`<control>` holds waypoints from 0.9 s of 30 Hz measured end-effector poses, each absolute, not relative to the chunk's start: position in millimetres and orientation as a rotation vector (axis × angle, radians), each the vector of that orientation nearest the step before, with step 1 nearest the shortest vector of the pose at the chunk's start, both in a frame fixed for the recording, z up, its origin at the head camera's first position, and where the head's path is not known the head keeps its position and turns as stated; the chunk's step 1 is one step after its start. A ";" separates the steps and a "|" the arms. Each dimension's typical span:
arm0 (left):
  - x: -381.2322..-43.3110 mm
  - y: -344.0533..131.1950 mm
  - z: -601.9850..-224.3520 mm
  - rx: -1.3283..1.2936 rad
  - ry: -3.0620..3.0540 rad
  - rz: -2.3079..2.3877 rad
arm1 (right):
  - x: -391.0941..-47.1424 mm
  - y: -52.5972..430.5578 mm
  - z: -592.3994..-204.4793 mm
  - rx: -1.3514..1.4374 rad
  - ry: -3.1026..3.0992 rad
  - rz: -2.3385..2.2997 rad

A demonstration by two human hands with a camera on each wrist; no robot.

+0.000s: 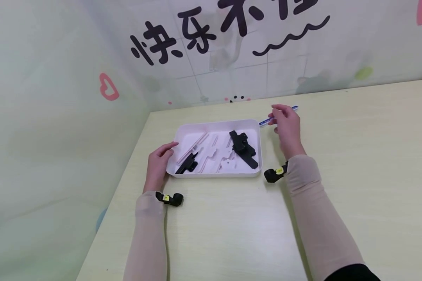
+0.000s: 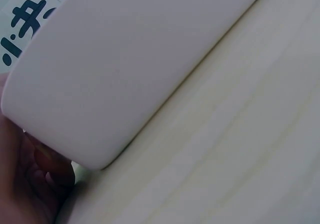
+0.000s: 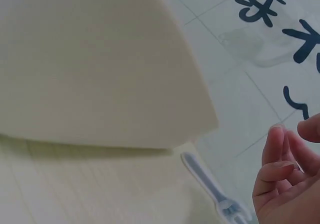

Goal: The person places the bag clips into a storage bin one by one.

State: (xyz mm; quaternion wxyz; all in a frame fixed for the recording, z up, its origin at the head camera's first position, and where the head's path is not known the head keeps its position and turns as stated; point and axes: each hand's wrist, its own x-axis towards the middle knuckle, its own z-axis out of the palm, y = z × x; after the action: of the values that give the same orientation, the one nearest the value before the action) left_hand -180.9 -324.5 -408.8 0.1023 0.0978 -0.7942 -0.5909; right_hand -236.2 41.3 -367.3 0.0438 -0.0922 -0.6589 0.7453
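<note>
A white tray (image 1: 214,175) sits on the table, its plain outer wall filling much of both wrist views. My left hand (image 1: 157,166) grips its left edge, fingers at the rim and thumb low against the outside. In it lie a large black plastic piece (image 1: 244,149), a smaller black piece (image 1: 188,163) and several pale pink and white slender parts (image 1: 209,154). My right hand (image 1: 287,127) hovers beyond the tray's right back corner, fingers loosely bent and thumb apart, holding nothing. Below it lies a slim blue-and-white piece (image 3: 207,181) with a forked-looking end.
The pale wooden table (image 1: 225,226) runs up to a printed cloth backdrop (image 1: 232,74) with dark characters behind and a plain part on the left. Each wrist carries a small black camera (image 1: 174,200). The blue-and-white piece lies close by the tray's back right corner.
</note>
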 end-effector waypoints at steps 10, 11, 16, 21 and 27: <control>-180.4 -333.4 -411.6 0.241 -2.345 -1.771 | -231.9 48.3 -397.8 -0.417 -1.776 2.437; -180.2 -334.1 -411.5 0.236 -2.346 -1.776 | -230.9 48.0 -399.1 -0.424 -1.775 2.440; -180.4 -337.0 -412.9 0.234 -2.357 -1.763 | -229.1 48.0 -403.6 -0.447 -1.710 2.492; -181.0 -338.9 -415.4 0.234 -2.339 -1.800 | -229.0 47.6 -404.3 -0.439 -1.663 2.523; -182.0 -340.7 -418.1 0.194 -2.355 -1.744 | -225.8 46.7 -402.5 -0.455 -1.818 2.482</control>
State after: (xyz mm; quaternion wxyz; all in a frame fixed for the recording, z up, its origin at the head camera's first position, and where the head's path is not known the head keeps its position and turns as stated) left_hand -182.0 -340.7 -418.1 0.1022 0.0658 -0.7976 -0.5908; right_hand -225.8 46.7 -402.5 0.0159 -0.1463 -0.5846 0.7979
